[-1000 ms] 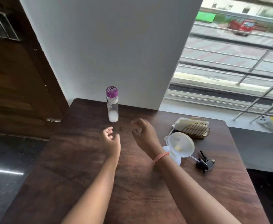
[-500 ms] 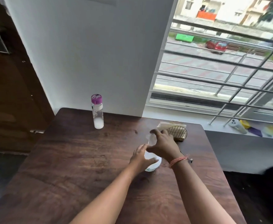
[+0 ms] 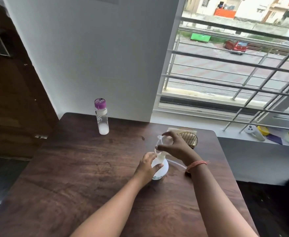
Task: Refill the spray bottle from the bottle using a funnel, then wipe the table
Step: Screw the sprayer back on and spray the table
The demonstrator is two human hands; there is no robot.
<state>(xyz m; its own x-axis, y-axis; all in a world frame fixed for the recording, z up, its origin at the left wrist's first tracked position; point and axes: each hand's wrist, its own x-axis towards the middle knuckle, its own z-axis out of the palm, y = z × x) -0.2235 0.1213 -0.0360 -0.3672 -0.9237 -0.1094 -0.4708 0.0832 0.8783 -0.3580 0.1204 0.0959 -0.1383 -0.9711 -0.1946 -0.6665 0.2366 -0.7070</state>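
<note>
The round white spray bottle body [image 3: 162, 170] stands on the dark wooden table [image 3: 89, 177], right of centre. My left hand [image 3: 147, 166] grips its side. A translucent funnel [image 3: 164, 141] sits in the bottle's neck, and my right hand [image 3: 176, 147] pinches the funnel's rim from above. A clear dip tube [image 3: 176, 164] runs right from the bottle, passing under my right wrist; the spray head is hidden there. The clear refill bottle [image 3: 102, 117] with a purple cap stands upright at the back left of the table, apart from both hands.
A gold wire holder [image 3: 190, 138] with folded cloths stands just behind my right hand. The white wall rises behind the table. Along the window ledge at right lie a white controller [image 3: 253, 132] and coloured items. The table's right edge is close to my right arm.
Both hands moved from the table's middle to the right. My left hand took hold of the spray bottle and my right hand took the funnel's rim. The camera tilted up.
</note>
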